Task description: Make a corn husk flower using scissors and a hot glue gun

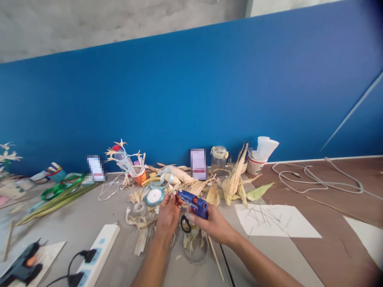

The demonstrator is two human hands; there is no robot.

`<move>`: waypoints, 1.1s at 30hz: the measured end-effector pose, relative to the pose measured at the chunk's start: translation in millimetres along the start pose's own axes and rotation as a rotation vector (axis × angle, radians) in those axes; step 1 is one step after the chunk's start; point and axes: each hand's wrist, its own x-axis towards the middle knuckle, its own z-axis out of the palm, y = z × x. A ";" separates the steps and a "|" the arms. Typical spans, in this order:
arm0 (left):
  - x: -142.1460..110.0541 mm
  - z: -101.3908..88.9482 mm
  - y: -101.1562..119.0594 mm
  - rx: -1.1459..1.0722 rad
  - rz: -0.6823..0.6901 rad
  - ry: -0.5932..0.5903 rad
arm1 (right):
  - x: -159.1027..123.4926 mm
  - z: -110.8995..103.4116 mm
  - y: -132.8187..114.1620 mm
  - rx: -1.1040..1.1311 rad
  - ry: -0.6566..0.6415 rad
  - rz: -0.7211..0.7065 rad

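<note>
My right hand (216, 224) is wrapped round the handle of a blue hot glue gun (193, 202), whose nozzle points left. Close to that nozzle, the fingers of my left hand (168, 212) are pinched together. A small pale bit shows at their tips, too small to name. Beneath my hands lie dry corn husk pieces (142, 240) and a round clear dish (196, 255). Just beyond my left hand is a spool of light blue ribbon (154, 196).
A white power strip (100, 249) with black plugs and a dark glue gun (22, 263) lie at left. Corn husks (235, 181), a glass jar (219, 160) and a paper cup (255, 165) stand behind. White paper (281, 227) with thin sticks and a white cable (318, 181) are right.
</note>
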 end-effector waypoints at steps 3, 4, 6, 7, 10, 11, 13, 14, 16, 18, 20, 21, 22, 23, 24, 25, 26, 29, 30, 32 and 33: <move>0.0 0.3 0.1 0.011 -0.003 -0.006 | -0.4 1.5 4.9 -0.025 0.005 -0.003; 0.0 0.5 0.1 0.012 -0.006 -0.005 | -0.5 1.9 6.6 -0.026 0.002 -0.007; -0.3 1.0 0.1 0.010 -0.009 0.001 | -0.3 2.6 9.1 -0.020 -0.002 -0.020; -0.4 1.2 0.2 0.008 -0.009 0.005 | -0.1 2.7 9.7 -0.018 0.001 -0.027; -0.8 1.5 0.8 0.000 -0.013 0.009 | 0.9 2.3 9.7 -0.038 0.019 -0.033; -0.7 1.4 1.0 -0.002 -0.017 0.009 | 1.2 2.1 9.4 -0.049 0.026 -0.033; -0.5 1.4 1.4 -0.005 -0.023 0.012 | 1.5 2.3 9.4 -0.069 0.031 -0.034; -0.4 1.5 1.5 -0.006 -0.024 0.018 | 1.6 2.6 9.8 -0.075 0.031 -0.038; -0.1 2.0 1.7 -0.011 -0.018 0.037 | 1.4 3.8 11.3 -0.078 0.024 -0.048; -0.2 2.8 1.8 -0.020 -0.016 0.056 | 1.2 4.8 12.9 -0.073 0.017 -0.054; -0.5 3.4 2.0 -0.017 -0.017 0.054 | 1.0 4.9 13.8 -0.069 0.013 -0.051; -0.7 3.5 2.1 -0.010 -0.017 0.043 | 1.1 4.6 13.9 -0.069 0.016 -0.046; -0.8 3.5 2.2 0.000 -0.014 0.031 | 1.1 4.3 13.8 -0.070 0.021 -0.042; -1.0 3.5 2.3 0.009 -0.011 0.020 | 1.2 3.9 13.5 -0.070 0.027 -0.038; -1.1 3.5 2.3 0.017 -0.007 0.011 | 1.3 3.7 13.2 -0.070 0.033 -0.035; -1.1 3.5 2.4 0.021 -0.005 0.005 | 1.3 3.6 13.0 -0.070 0.039 -0.036; -1.1 3.6 2.3 0.023 -0.004 0.005 | 1.3 3.9 12.8 -0.070 0.043 -0.038; -0.8 4.1 2.2 0.014 -0.003 0.020 | 1.0 5.4 12.5 -0.072 0.042 -0.036; -0.7 4.3 2.1 0.010 -0.003 0.026 | 0.9 5.8 12.5 -0.074 0.040 -0.030; -0.8 4.7 2.1 0.006 -0.006 0.028 | 0.9 6.0 12.2 -0.073 0.037 -0.021; -0.9 4.9 2.2 0.007 -0.009 0.026 | 1.0 5.7 11.9 -0.072 0.035 -0.020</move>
